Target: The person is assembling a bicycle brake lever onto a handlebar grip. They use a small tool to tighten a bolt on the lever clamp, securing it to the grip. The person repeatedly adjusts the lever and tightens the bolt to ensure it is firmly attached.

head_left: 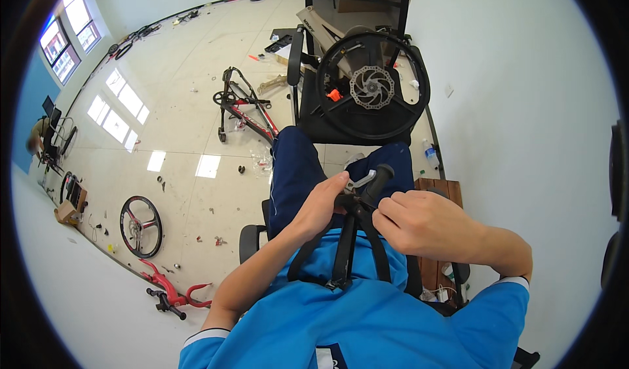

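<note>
In my lap is a bicycle handlebar with a black rubber grip and a silver brake lever. My left hand is closed on the handlebar's left side beside the lever, its thumb along the top and most fingers hidden. Curled tight, my right hand presses its fingertips to the black clamp below the grip. Whatever those fingers pinch is hidden. Dark strap-like lengths run from the clamp down over my blue shirt.
Ahead, a black chair bears a black wheel with a disc rotor. A black-and-red bicycle frame, a spoked wheel and a red fork lie left. A wooden crate stands right, near a plastic bottle.
</note>
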Available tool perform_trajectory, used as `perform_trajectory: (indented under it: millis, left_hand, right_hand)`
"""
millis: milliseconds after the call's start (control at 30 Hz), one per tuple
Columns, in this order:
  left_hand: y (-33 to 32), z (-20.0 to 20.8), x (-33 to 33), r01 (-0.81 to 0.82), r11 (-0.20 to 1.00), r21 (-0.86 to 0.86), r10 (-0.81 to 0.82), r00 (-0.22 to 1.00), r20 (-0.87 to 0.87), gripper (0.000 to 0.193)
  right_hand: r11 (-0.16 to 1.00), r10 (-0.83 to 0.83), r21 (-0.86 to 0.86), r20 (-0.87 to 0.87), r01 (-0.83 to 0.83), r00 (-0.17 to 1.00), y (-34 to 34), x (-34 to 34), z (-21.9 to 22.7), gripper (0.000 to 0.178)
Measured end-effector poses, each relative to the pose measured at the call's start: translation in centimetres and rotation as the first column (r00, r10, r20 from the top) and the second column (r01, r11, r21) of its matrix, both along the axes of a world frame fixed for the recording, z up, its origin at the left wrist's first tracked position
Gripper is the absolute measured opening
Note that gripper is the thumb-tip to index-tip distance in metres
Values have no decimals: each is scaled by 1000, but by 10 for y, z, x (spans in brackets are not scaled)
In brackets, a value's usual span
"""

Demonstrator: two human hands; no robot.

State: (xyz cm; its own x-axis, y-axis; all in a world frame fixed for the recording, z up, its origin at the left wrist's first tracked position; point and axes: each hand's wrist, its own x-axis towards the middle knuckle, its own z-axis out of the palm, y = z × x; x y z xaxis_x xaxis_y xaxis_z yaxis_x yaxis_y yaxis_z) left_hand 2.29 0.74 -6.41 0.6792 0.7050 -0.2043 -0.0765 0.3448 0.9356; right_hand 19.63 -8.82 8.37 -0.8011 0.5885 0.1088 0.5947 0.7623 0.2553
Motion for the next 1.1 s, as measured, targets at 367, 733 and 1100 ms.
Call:
perform_trajectory:
  millis: [367, 733, 1100]
  left_hand:
    - [-13, 17, -4, -73, 967, 245, 85, 996, -41, 26]
    - [-36, 42, -9, -250, 736, 629, 340, 940, -23, 21]
    - [-20, 35, -10, -414, 342, 844, 490, 845, 217, 25]
  right_hand:
    - [958, 12, 271, 308, -100, 951, -11, -2, -8, 13]
    - [951, -90, 307, 183, 30, 979, -35, -5, 4, 22]
    - [842, -531, -474, -645, 257, 550, -6, 7, -31, 16]
